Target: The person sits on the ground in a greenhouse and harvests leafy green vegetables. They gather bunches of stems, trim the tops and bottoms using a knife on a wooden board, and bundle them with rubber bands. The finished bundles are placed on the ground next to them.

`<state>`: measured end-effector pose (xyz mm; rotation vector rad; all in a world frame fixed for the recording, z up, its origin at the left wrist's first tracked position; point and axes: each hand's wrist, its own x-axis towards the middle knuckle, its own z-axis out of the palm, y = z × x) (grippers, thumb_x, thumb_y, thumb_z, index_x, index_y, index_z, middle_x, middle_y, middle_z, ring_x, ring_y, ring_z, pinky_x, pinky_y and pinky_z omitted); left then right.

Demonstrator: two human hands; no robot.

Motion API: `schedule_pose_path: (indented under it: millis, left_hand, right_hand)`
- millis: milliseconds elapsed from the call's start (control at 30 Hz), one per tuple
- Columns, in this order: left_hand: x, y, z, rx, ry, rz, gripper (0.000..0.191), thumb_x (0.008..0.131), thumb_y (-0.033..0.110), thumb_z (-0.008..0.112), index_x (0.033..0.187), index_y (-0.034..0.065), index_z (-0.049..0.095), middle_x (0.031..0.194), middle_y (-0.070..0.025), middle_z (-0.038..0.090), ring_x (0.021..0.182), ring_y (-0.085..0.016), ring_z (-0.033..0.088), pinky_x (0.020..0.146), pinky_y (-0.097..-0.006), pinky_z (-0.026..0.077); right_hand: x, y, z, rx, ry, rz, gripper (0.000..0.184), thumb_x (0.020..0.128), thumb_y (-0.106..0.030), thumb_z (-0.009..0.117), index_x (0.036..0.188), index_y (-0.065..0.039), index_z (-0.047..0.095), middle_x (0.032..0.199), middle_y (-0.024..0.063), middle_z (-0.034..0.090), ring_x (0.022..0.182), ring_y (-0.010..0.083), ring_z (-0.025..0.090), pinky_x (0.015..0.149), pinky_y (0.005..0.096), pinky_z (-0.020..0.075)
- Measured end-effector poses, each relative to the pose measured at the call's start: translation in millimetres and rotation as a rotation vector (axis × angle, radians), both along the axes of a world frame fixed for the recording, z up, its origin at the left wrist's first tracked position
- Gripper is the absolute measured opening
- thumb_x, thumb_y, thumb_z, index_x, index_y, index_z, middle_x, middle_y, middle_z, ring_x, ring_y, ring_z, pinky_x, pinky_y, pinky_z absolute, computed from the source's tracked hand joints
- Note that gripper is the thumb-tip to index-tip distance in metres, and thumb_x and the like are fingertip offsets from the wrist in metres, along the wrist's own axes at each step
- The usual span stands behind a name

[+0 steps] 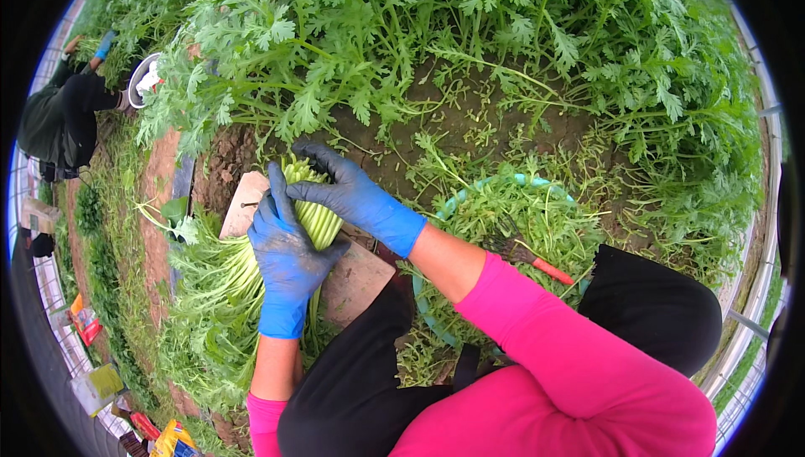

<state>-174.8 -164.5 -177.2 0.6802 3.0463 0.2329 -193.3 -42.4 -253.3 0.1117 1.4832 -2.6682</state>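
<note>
A thick bundle of leafy greens with pale green stems (321, 221) lies across a flat board (355, 278), its leaves spread to the lower left. My left hand (286, 249), in a soiled blue glove, wraps the stems from the near side. My right hand (336, 190), gloved alike, has its thumb and fingers around the cut stem ends at the top of the bundle. The two hands meet near the fingertips. A nail-like metal piece (249, 205) shows on the board's upper left part.
Tall leafy plants (377, 29) grow ahead. To the right, a small hand rake with a red handle (552, 270) lies on loose greens inside a turquoise ring-shaped rim (462, 196). Another person (69, 111) crouches at the far left near a white basin (139, 79).
</note>
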Motion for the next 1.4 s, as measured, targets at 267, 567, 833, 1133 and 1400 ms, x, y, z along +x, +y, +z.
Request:
schedule_pose_path:
  millis: [267,567,833,1133,1400]
  left_hand:
    - [-10.3,-3.1,0.0,0.098,-0.208,0.191,0.128,0.049,0.028,0.092,0.149,-0.0008,0.016,0.133,-0.0239,0.051,0.115,-0.038,0.056,0.098,-0.0394,0.047]
    - [-3.9,-1.4,-5.4,0.028,0.04,0.05,0.093,0.057,0.029,0.084,0.132,-0.0038,0.041,0.104,-0.0211,0.058,0.087,-0.039,0.061,0.076,-0.046,0.05]
    - [1.6,-6.5,-8.8,0.038,-0.06,0.102,0.116,0.055,0.027,0.087,0.148,0.0001,0.023,0.117,-0.0205,0.058,0.1,-0.038,0.061,0.086,-0.0429,0.05]
    - [3.0,-16.1,-17.5,0.078,0.032,0.026,0.11,0.056,0.022,0.086,0.146,-0.0008,0.026,0.117,-0.0198,0.059,0.099,-0.038,0.062,0.085,-0.0419,0.051]
    - [1.0,-11.4,-10.7,0.18,-0.039,0.061,0.114,0.057,0.023,0.087,0.147,-0.0029,0.023,0.118,-0.0194,0.061,0.098,-0.035,0.063,0.084,-0.0402,0.052]
  right_hand:
    - [-0.1,-17.9,-34.6,0.241,0.01,-0.028,0.07,0.084,-0.032,0.075,0.14,-0.004,0.044,0.134,0.0132,0.054,0.123,0.0219,0.05,0.105,0.033,0.0377]
    - [-20.5,55.0,21.9,0.111,0.044,0.011,0.09,0.091,-0.067,0.047,0.144,0.004,0.032,0.143,0.02,0.041,0.134,0.0281,0.039,0.111,0.0356,0.0287]
    - [-23.8,21.4,7.0,0.391,0.177,0.34,0.097,0.091,-0.072,0.035,0.15,0.003,0.018,0.155,0.0235,0.022,0.145,0.0335,0.023,0.118,0.0368,0.019]
    - [-26.1,24.0,-13.0,0.251,0.116,0.182,0.082,0.095,-0.066,0.036,0.145,-0.001,0.035,0.146,0.0177,0.042,0.133,0.0301,0.043,0.112,0.0379,0.0316]
    - [-3.1,-17.4,-29.0,-0.937,-0.13,0.126,0.059,0.096,-0.055,0.048,0.123,-0.003,0.058,0.116,0.0071,0.063,0.105,0.0145,0.059,0.097,0.0291,0.0443]
